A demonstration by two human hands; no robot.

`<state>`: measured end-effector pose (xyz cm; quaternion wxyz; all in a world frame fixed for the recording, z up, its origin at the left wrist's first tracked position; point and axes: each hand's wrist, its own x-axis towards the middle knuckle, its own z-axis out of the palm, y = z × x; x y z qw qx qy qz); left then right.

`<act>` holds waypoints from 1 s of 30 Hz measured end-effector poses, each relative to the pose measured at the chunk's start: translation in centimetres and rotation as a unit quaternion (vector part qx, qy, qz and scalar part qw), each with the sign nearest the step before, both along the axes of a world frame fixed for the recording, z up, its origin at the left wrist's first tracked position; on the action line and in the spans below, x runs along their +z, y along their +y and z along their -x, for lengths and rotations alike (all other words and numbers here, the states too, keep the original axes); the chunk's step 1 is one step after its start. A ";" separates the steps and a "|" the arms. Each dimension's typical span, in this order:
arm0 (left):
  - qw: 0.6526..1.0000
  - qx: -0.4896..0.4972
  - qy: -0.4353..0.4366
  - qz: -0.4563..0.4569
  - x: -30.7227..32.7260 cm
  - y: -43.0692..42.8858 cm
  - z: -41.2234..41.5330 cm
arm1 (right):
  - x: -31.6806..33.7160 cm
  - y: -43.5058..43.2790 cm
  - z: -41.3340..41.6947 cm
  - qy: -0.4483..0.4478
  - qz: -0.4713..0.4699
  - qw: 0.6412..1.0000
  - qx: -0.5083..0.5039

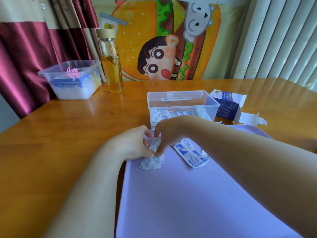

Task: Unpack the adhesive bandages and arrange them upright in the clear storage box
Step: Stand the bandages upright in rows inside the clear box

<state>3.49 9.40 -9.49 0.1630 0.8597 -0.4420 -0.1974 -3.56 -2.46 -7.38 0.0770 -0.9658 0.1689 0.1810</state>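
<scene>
Where the bandages lie: a small bundle (151, 161) sits between my hands on the purple mat (188, 203), its long axis running away from me toward the box.
Hands: left hand (132, 143) and right hand (169, 133) are close together, both pinching that bundle.
Clear storage box (181, 98): open, just beyond my right hand, the nearer one; standing bandages (171, 115) are inside.
Loose pile (190, 155): flat, right of my hands.
In the way: nothing, I judge; the opened carton (226, 107) lies right of the box.

Both of the person's arms are bare, with nothing worn from the left hand (132, 145) and right hand (171, 133) at the purple mat's (188, 194) far edge back to its near edge.
</scene>
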 end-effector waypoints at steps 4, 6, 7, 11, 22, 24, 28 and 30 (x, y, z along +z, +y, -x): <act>1.000 0.000 0.011 0.000 0.0 0.0 -0.1 | -0.3 -0.5 -0.1 -0.020 -0.068 0.997 -0.025; 1.000 0.002 0.015 0.004 -0.1 0.0 -0.2 | -0.4 -0.6 0.1 -0.045 -0.113 0.991 -0.049; 1.000 0.002 0.014 0.006 -0.1 0.0 -0.3 | -0.4 -0.6 0.2 -0.057 -0.127 0.989 -0.055; 0.999 0.002 0.026 0.044 0.0 0.1 -0.4 | -0.2 -0.7 0.9 -0.139 -0.153 0.976 -0.072; 0.978 0.016 0.007 0.207 0.1 -0.4 -0.5 | -2.4 -0.9 3.6 -0.349 -0.219 0.899 -0.149; 0.985 -0.004 -0.009 0.172 -0.3 -0.6 -0.5 | -2.7 -1.1 3.6 -0.330 -0.159 0.923 -0.120; 0.989 -0.015 -0.036 0.145 -0.8 -1.0 -0.5 | -2.8 -1.8 3.5 -0.287 -0.083 0.949 -0.096; 0.990 -0.015 -0.030 0.140 -0.9 -1.1 -0.4 | -2.6 -2.0 3.6 -0.277 -0.067 0.955 -0.085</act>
